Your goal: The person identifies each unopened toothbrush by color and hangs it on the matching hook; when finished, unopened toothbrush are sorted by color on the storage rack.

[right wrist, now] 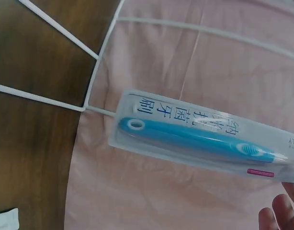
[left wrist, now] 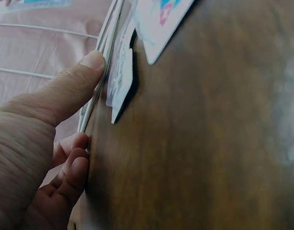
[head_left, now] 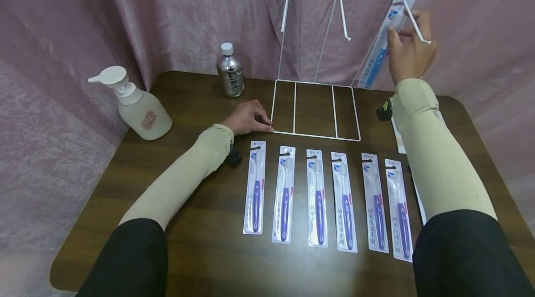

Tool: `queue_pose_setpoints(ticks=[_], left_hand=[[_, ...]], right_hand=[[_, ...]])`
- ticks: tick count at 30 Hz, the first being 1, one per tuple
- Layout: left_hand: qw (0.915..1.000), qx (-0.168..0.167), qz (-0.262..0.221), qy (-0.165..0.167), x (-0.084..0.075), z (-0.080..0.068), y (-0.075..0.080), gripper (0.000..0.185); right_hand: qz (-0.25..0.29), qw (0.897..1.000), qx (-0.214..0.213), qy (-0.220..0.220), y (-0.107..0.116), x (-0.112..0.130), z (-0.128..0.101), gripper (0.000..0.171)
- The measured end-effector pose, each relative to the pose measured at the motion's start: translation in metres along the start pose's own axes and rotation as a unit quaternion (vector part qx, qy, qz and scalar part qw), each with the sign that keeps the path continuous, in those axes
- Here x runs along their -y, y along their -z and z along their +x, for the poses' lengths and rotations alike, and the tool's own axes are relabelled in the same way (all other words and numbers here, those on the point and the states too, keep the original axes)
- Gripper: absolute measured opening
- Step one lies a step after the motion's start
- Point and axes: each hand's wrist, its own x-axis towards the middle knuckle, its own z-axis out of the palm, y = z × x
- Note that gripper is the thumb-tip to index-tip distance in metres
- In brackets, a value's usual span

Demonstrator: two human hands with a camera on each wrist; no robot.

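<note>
My right hand (head_left: 413,55) holds a packaged blue toothbrush (head_left: 377,58) upright and tilted at the right hook (head_left: 415,21) of a white wire rack (head_left: 317,136). The card's top overlaps that hook in the head view. In the right wrist view the blue handle (right wrist: 195,139) shows through clear plastic, with fingertips (right wrist: 282,211) at the lower right edge. My left hand (head_left: 250,118) pinches the rack's front left corner; in the left wrist view the thumb (left wrist: 75,81) lies along the wire, other fingers curled beside it. Several packaged purple toothbrushes (head_left: 285,195) lie in a row before the rack.
A white pump bottle (head_left: 144,113) and a clear bottle with a white cap (head_left: 231,72) stand at the left and back of the wooden table (head_left: 200,250). Another white package (head_left: 398,137) is partly hidden under my right sleeve. A pink curtain (head_left: 200,14) hangs behind.
</note>
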Motion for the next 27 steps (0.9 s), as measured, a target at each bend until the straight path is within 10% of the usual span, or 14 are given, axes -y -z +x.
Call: queue_pose_setpoints(ticks=[10,15,19,27], left_hand=[[0.9991,0.017,-0.031,-0.022,-0.019,0.022,-0.01,0.016],[0.9992,0.026,-0.025,-0.019,-0.022,0.023,-0.007,0.016],[0.9996,0.022,-0.018,-0.005,-0.018,0.017,0.004,0.018],[0.9997,0.004,-0.018,0.018,-0.01,0.003,0.019,0.018]], right_hand=[[0.001,1.0,0.006,-0.024,0.042,-0.007,0.01,0.046],[0.002,1.0,-0.001,0.012,0.078,-0.013,-0.024,0.036],[-0.019,0.996,0.08,0.044,0.118,-0.017,-0.063,0.024],[-0.185,0.94,0.28,0.069,0.205,-0.079,-0.113,0.031]])
